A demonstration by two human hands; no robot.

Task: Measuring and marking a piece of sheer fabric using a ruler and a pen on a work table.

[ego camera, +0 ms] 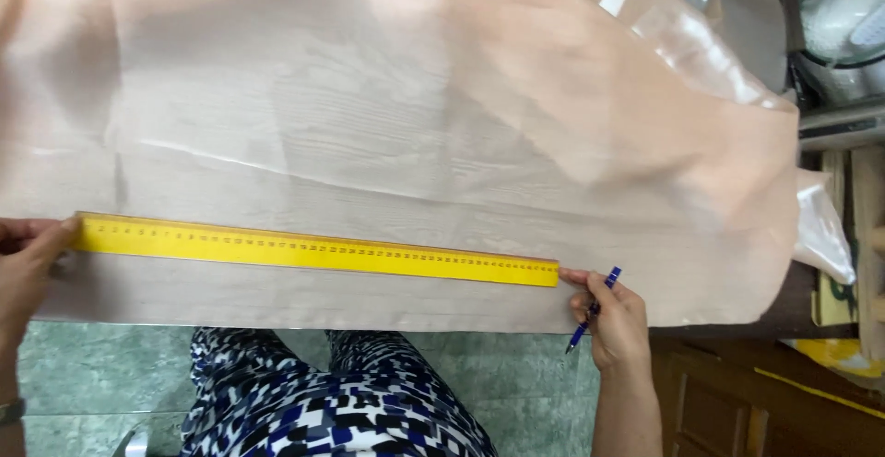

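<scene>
A long yellow ruler (313, 251) lies flat across a sheer peach fabric (442, 116) spread over a pale wood-grain table. My left hand (28, 263) presses on the ruler's left end with its fingers. My right hand (610, 319) holds a blue pen (595, 308) and one finger touches the ruler's right end. The pen points down and to the left, past the table's near edge.
The fabric bunches in glossy folds (682, 24) at the far right. Dark wooden furniture (737, 392) stands to the right of the table. Below the table edge are a green tiled floor (92, 374) and my patterned blue, black and white trousers (341, 402).
</scene>
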